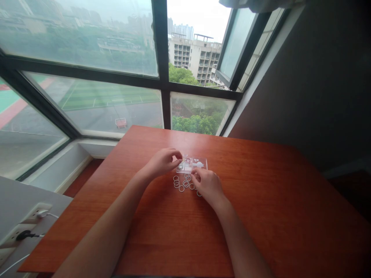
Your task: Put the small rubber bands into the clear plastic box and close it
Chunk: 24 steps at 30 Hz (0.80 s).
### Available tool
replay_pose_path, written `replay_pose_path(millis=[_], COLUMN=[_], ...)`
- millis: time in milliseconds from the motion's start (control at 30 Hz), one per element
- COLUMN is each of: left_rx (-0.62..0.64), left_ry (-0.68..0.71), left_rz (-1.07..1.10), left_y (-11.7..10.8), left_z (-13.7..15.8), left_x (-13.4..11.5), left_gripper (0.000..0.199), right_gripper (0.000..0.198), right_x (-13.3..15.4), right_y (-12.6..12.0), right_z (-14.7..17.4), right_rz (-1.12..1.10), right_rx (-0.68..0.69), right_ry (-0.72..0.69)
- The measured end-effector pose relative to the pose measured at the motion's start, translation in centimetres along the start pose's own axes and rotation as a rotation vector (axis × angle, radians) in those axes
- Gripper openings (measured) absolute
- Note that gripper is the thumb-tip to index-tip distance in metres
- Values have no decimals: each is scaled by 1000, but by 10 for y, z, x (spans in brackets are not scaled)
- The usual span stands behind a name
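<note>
A small clear plastic box (188, 170) lies on the wooden table, with a few rings visible inside its left part. My left hand (164, 161) is at the box's left side, thumb and fingers curled together above it; what they hold, if anything, is too small to make out. Just in front of the box, several pale thin rings (181, 188) lie loose, some overlapping. My right hand (208, 184) is over the right end of these rings and by the box's front edge. Its fingertips are pinched together, and whatever is between them is hidden.
The reddish-brown table (162, 235) extends under both forearms. Behind it stand dark-framed windows (164, 85), one pane swung outward. At the lower left, wall sockets (17, 234) hold a black plug (24, 235) and a white one, with cords near the table's left edge.
</note>
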<state>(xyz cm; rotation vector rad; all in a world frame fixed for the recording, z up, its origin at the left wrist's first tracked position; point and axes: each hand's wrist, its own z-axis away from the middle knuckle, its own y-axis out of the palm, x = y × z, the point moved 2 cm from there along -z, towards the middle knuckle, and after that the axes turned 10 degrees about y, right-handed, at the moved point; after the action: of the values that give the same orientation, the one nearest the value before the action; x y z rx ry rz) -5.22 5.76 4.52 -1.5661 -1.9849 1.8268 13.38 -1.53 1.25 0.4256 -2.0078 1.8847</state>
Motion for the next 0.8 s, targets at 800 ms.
replay_pose_path(millis=[800], left_rx=[2], left_ry=[3], left_rz=[-18], left_y=[4], left_z=[-1], left_x=[-1], left_gripper=[15], right_gripper=[15], right_x=[1], right_y=[5], right_z=[0], right_rz=[70], right_rx=[144], right_ry=[24])
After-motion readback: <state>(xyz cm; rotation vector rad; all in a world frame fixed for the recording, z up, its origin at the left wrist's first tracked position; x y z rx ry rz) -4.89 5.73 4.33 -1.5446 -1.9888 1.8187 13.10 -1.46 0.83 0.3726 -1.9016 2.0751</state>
